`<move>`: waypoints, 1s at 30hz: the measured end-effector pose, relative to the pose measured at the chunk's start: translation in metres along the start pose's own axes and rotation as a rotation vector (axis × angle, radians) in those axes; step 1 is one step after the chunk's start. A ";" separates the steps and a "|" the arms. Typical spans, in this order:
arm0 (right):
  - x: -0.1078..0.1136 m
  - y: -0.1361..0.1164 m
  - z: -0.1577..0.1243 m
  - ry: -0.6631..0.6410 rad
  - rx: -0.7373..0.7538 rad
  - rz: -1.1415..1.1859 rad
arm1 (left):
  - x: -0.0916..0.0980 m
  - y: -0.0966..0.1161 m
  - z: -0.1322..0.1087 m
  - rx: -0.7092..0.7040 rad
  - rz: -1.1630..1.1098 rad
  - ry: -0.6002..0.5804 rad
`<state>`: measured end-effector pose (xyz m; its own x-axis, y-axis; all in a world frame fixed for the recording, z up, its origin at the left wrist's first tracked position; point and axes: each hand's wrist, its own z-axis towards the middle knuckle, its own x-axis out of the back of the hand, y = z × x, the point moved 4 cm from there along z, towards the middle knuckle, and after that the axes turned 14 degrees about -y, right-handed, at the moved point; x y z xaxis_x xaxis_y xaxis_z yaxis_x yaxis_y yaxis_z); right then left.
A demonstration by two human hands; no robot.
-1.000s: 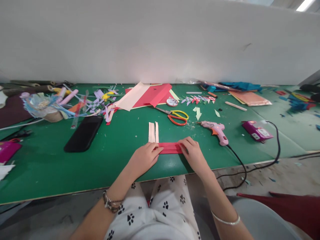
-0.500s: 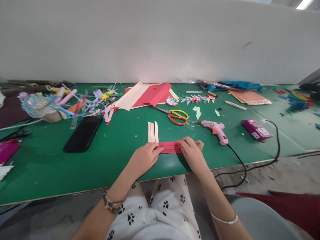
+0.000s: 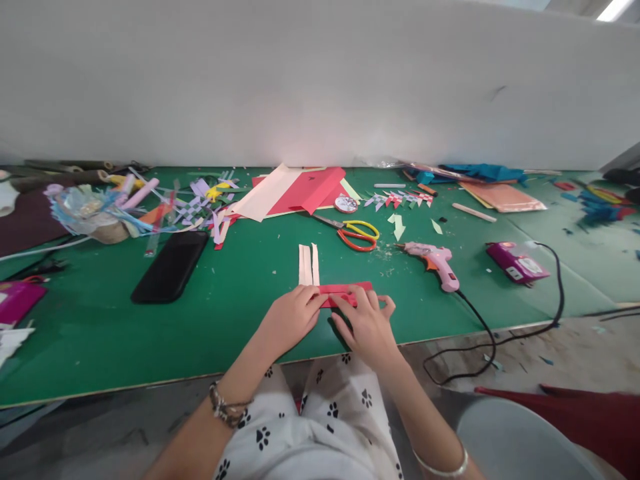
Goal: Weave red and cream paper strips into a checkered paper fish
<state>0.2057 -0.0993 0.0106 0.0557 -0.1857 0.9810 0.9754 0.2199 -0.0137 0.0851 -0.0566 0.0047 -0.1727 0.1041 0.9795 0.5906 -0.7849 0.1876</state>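
Note:
Red paper strips (image 3: 361,287) lie side by side on the green table in front of me, partly covered by my fingers. My left hand (image 3: 294,313) is closed at their left end, its fingertips pressed together on the paper. My right hand (image 3: 367,327) rests over the right part, fingers apart, with the fingertips touching the strips and the thumb held away below them. Just beyond my left fingers, pale pink paper strips (image 3: 305,265) point away from me; their near ends meet the red paper.
Scissors (image 3: 357,235), a pink glue gun (image 3: 433,261) with a black cord, and a purple box (image 3: 517,262) lie to the right. A black phone (image 3: 170,268) is at left. Paper sheets (image 3: 300,190) and woven paper pieces (image 3: 400,199) line the back by the white partition (image 3: 320,87).
My right hand has slid left along the red strips, closer to my left hand, and its thumb has come away from the fingers. The left hand stays on the left end.

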 end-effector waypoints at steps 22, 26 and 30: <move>-0.005 0.005 -0.005 -0.085 -0.074 -0.017 | 0.003 0.000 -0.003 -0.011 -0.007 0.062; -0.003 0.019 -0.015 -0.073 -0.122 -0.048 | 0.002 0.000 -0.002 -0.013 -0.004 0.058; -0.002 0.020 -0.020 -0.010 -0.157 -0.066 | 0.002 0.000 -0.002 -0.018 -0.004 0.062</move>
<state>0.2292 -0.1138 0.0046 -0.0105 -0.1853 0.9826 0.9983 0.0550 0.0211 0.0829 -0.0579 0.0063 -0.2235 0.0695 0.9722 0.5755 -0.7956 0.1892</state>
